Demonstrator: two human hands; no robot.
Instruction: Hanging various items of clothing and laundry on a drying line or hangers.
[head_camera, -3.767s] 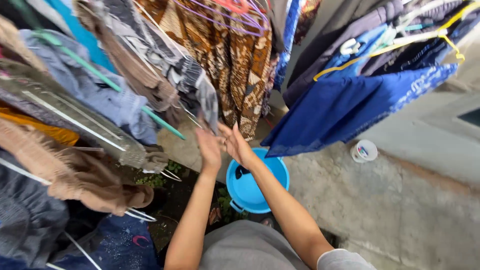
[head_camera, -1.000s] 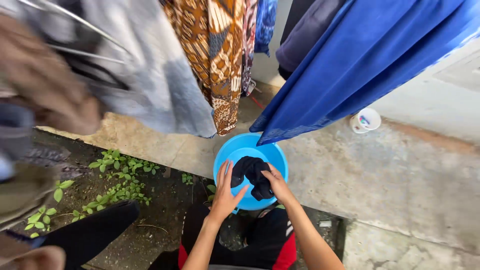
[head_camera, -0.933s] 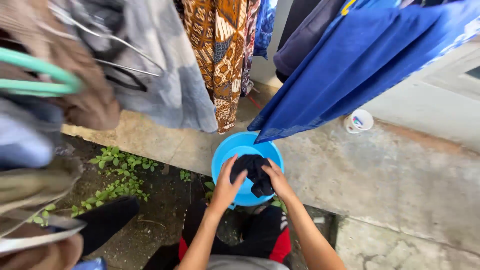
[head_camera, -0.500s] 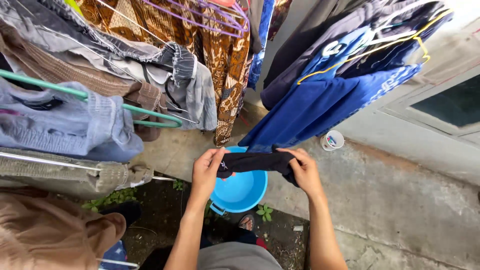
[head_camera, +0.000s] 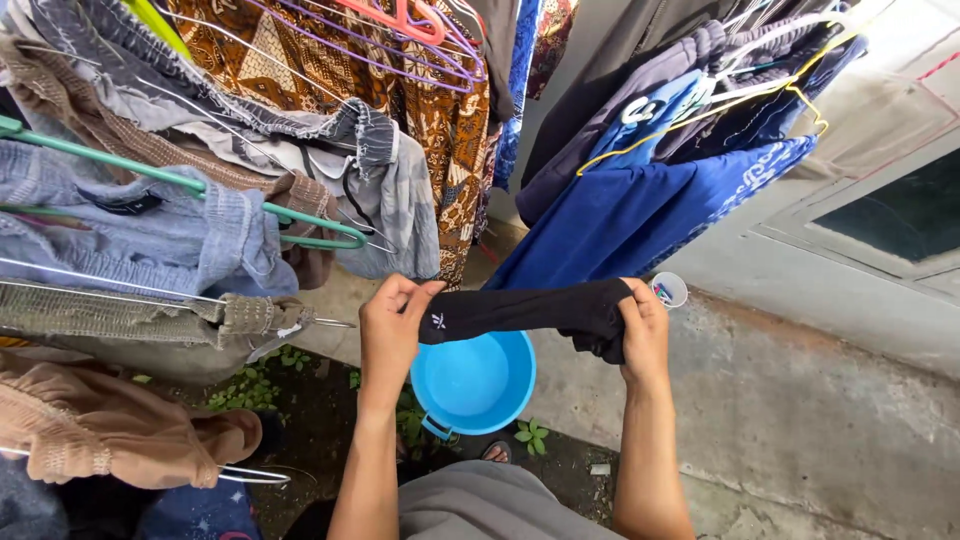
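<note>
Head view: left hand (head_camera: 388, 330) and right hand (head_camera: 642, 335) each pinch one end of the black sock (head_camera: 530, 312), stretched level above the blue bucket (head_camera: 476, 384). Keep the grip firm and tension even; avoid twisting.

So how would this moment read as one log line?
left hand: grips sock | right hand: grips sock | sock: stretched above bucket
</note>
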